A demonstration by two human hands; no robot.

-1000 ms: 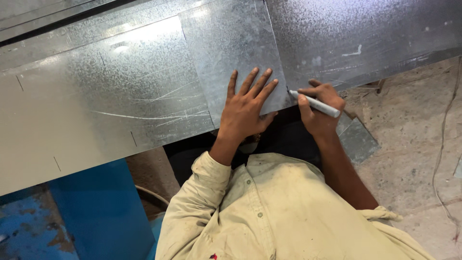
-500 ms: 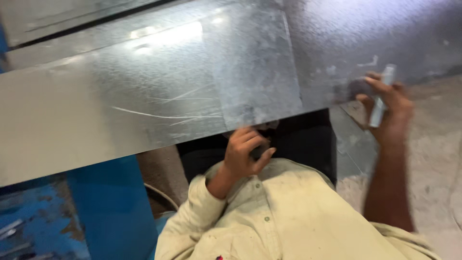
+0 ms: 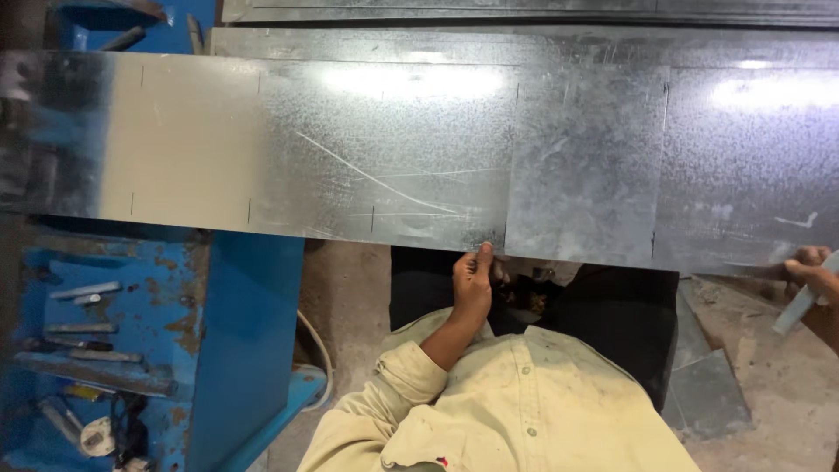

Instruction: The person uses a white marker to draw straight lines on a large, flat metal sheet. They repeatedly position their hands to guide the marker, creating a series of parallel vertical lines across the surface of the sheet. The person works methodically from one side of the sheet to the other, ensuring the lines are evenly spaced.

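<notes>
A long galvanized metal sheet (image 3: 393, 149) lies across the view, with thin pen marks and scratch lines on it. A smaller rectangular sheet piece (image 3: 584, 166) rests on top of it, right of the middle. My left hand (image 3: 473, 278) pinches the near edge of the long sheet, close to the small piece's lower left corner. At the right border of the view, my right hand (image 3: 811, 273) holds a grey marker (image 3: 800, 306) and touches the sheet's near edge. My cream shirt fills the bottom.
A blue metal bench (image 3: 236, 332) stands at the left, with several rods and small tools (image 3: 83, 341) on its worn shelf. More sheet metal (image 3: 524, 10) lies along the far side. A scrap of sheet (image 3: 710, 395) lies on the concrete floor at the lower right.
My left hand lifted off the small piece and drew back to grip the sheet's near edge. My right hand swung right with the marker to the sheet's edge.
</notes>
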